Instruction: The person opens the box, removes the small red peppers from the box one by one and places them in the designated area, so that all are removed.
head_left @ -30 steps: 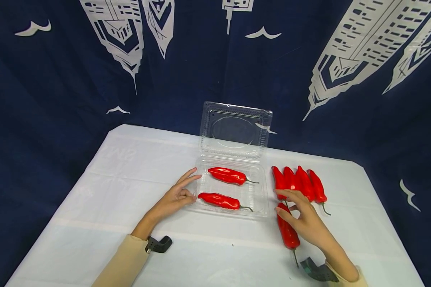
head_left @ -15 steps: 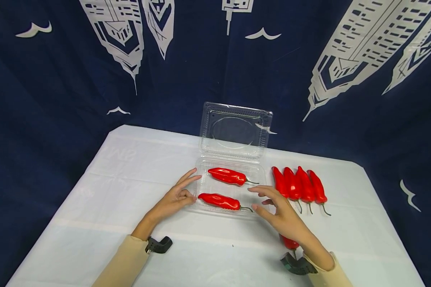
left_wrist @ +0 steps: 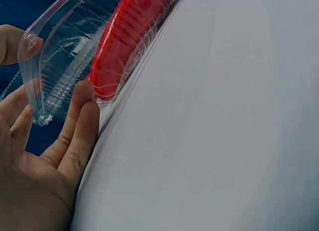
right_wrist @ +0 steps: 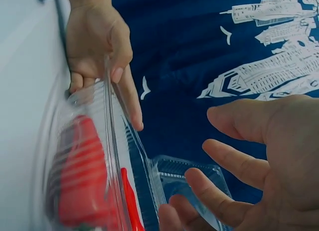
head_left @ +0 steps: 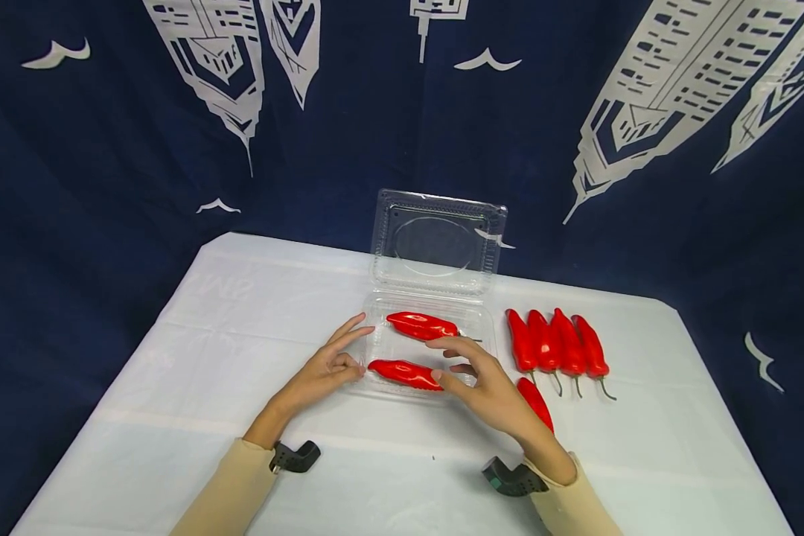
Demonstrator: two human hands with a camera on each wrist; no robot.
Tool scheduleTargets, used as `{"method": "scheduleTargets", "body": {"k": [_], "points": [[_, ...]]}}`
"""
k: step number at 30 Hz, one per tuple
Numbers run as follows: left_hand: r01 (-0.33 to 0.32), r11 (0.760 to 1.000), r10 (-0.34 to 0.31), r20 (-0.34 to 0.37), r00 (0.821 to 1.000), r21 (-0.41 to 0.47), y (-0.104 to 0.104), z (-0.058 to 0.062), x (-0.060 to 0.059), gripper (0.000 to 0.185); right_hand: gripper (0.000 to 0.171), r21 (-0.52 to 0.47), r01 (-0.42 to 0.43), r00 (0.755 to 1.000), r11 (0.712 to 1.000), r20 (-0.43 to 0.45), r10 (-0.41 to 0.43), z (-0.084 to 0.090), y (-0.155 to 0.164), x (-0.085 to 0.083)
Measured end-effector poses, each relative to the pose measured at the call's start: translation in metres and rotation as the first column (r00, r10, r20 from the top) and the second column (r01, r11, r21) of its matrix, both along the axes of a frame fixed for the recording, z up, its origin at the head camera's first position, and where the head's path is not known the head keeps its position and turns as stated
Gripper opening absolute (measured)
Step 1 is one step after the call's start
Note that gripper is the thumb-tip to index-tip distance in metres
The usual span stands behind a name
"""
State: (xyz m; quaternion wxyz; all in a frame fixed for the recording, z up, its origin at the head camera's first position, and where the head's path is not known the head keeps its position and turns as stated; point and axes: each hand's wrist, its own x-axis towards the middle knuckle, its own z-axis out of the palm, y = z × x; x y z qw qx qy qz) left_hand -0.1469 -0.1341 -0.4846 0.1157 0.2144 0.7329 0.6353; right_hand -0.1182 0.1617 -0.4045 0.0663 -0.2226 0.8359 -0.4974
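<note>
Head view: white table, clear clamshell box at centre with its lid standing open at the back. Two red peppers lie inside the tray, far pepper and near pepper. Left hand rests against the box's left edge, fingers mostly straight, thumb and fingertips touching the rim, not wrapped round it. Right hand hovers over the tray's right side, fingers spread and loose, holding nothing. One loose pepper lies on the table just right of that hand, partly hidden by it. Row of four peppers sits side by side further right, stems toward the person. Dark blue backdrop with white building prints.

Left wrist view: left-hand fingers lie flat against the tray's ribbed wall; thumb sits at the rim at top left. A red pepper shows through the clear plastic, just beside the fingertips.

Right wrist view: right hand open, fingers apart, empty, above the box. Left hand at the tray's far edge, thumb on the rim. Blurred red pepper visible inside.
</note>
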Motion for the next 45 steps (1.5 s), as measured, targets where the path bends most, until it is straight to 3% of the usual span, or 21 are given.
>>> {"method": "scheduleTargets", "body": {"k": [8,18,25,34,45], "points": [[-0.008,1.0,0.008,-0.002,1.0,0.016,-0.002,0.001,0.001,0.067,0.036,-0.017,-0.005,1.0,1.0,0.004,0.005,-0.002,-0.019,-0.01],[-0.003,1.0,0.003,0.016,1.0,0.013,-0.002,0.002,0.001,0.066,0.03,0.029,0.013,1.0,0.999,-0.004,-0.013,-0.021,-0.03,-0.02],[-0.006,1.0,0.006,0.031,1.0,0.007,-0.001,0.002,0.001,0.067,0.03,0.036,0.011,1.0,0.999,0.023,-0.012,-0.029,-0.032,-0.023],[0.005,1.0,-0.005,0.013,1.0,0.016,-0.001,0.001,0.0,0.066,0.03,0.076,-0.008,1.0,0.997,-0.028,0.011,-0.038,-0.032,-0.027],[0.01,1.0,-0.01,0.01,1.0,0.024,-0.001,0.001,0.001,0.066,0.032,0.133,-0.025,0.999,0.991,-0.016,0.027,-0.042,-0.032,-0.027]]}}
